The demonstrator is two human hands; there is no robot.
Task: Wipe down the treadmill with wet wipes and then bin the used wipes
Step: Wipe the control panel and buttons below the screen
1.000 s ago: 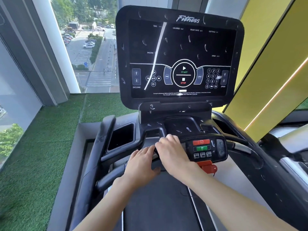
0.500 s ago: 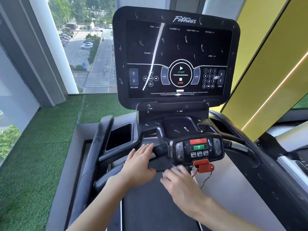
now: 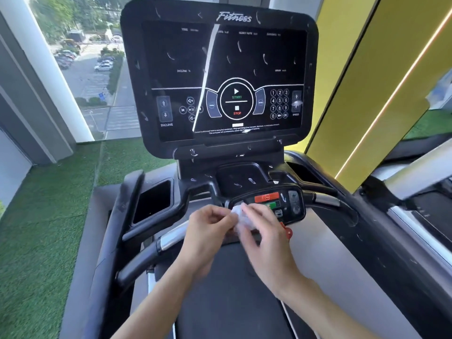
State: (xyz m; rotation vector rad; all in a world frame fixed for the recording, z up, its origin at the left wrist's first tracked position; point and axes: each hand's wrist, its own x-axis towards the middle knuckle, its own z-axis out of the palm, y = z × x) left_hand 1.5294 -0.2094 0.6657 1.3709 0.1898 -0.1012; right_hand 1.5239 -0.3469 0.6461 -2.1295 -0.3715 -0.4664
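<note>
Both hands are up in front of the treadmill [image 3: 195, 167] here, meeting over the near edge of the small control panel [image 3: 291, 204]. Between them sits the wet wipe [image 3: 241, 216], a crumpled white wad held off the machine just in front of that panel. The left hand [image 3: 210, 231] comes in from the left with its fingers curled and its thumb and fingertips pinching the wipe's left side. The right hand [image 3: 264, 236] covers it from the right, fingers bent down over the wad and gripping it, though motion blur softens the fingertips. On the panel behind, a red button [image 3: 266, 197] shows clearly and a green button [image 3: 275, 205] peeks out just past the right hand's knuckles. A red safety clip [image 3: 288, 232] pokes out just right of that hand. Further back stands the big console screen [image 3: 220, 77], dark, with START and STOP printed at its centre and pale smears across the glass. The left handlebar [image 3: 156, 250] slants near and left, its silver grip catching light. The black belt [image 3: 232, 302] runs beneath both forearms. Green artificial turf [image 3: 36, 216] lies to the left, a window [image 3: 80, 69] beyond it looks over parked cars, and a yellow wall panel [image 3: 367, 81] rises on the right.
</note>
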